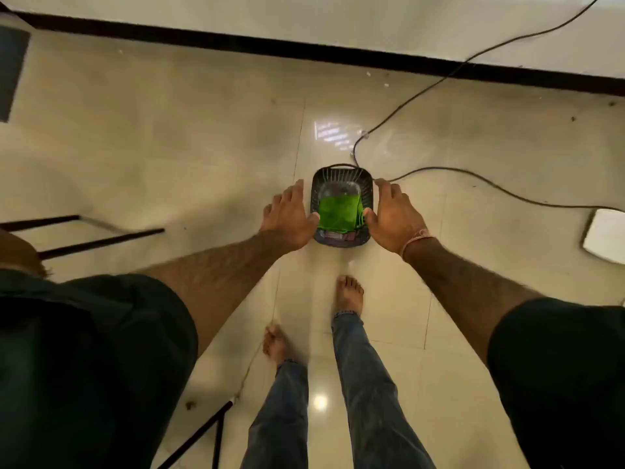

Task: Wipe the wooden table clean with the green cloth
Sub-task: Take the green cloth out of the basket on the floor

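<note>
The green cloth (339, 213) lies folded inside a small dark plastic basket (341, 174) over the tiled floor. My left hand (289, 218) is at the basket's left side with fingers straight and spread and its thumb on the rim. On the opposite side my right hand (392, 220) mirrors it, fingers straight, thumb at the rim. Whether the basket stands on the floor or is lifted between my hands cannot be told. A brown wooden edge (18, 248) shows at the far left.
A black cable (439, 81) runs across the floor behind the basket. Black metal frame bars (101, 239) stand at the left and lower left. A white object (605, 235) lies at the right edge. My bare feet are just below the basket.
</note>
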